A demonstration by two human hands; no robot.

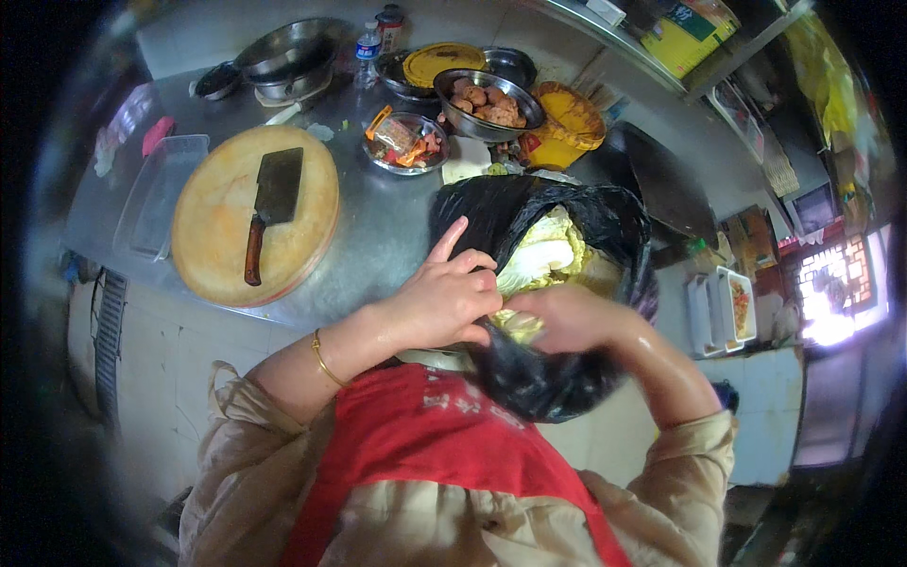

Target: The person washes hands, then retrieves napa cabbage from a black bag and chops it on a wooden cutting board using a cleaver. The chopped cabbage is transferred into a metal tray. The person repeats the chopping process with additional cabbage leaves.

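Note:
A black plastic bag [560, 390] gapes open in front of me at the steel counter's edge. Inside it are pale yellow-green napa cabbage leaves [542, 251]. My left hand [457, 294] rests at the bag's left rim, index finger raised and the other fingers bent; whether it pinches the rim is unclear. Reaching into the mouth of the bag, my right hand [574, 315] is blurred and touches the cabbage. Its fingertips lie close to those of my left hand, and its grip is hidden. To the left, a cleaver [280, 188] lies on a round wooden chopping board [205, 220].
Left of the board stands a clear plastic tub [145, 205]. Behind the bag are a steel bowl of brown food lumps [489, 103], a smaller bowl with packets [407, 145] and a yellow tub [567, 127]. Steel pans [290, 57] sit at the back left. Shelving [744, 42] overhangs the right.

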